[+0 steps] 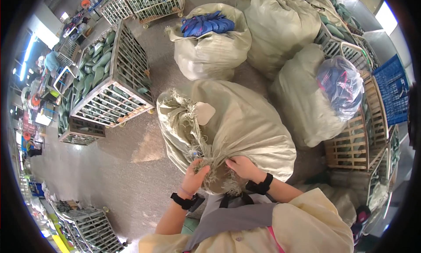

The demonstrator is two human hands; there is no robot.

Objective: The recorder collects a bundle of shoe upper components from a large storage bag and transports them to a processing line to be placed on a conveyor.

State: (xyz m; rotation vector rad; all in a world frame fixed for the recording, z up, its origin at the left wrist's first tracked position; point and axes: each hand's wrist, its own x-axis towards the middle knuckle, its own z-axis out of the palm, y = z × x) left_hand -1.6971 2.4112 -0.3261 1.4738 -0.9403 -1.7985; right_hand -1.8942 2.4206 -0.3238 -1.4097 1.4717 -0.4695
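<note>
A large, full, cream woven sack (250, 121) stands right in front of me. Its mouth is gathered, with frayed strands and a twisted, knotted tuft on the left side, where a pale tag-like piece (204, 113) lies. My left hand (194, 177) is closed on the frayed edge at the near side of the mouth. Just to its right, my right hand (245, 168) pinches the gathered sack cloth, thumb and fingers together. Dark bands circle both wrists. What the sack contains is hidden.
Beyond stands an open sack (210, 56) with blue strap-like pieces on top. More full sacks (283, 29) crowd the right, one beside a clear plastic bag (341, 87). Slatted carts (116, 88) of green shoe-shaped pieces stand left; a blue crate (391, 91) is far right.
</note>
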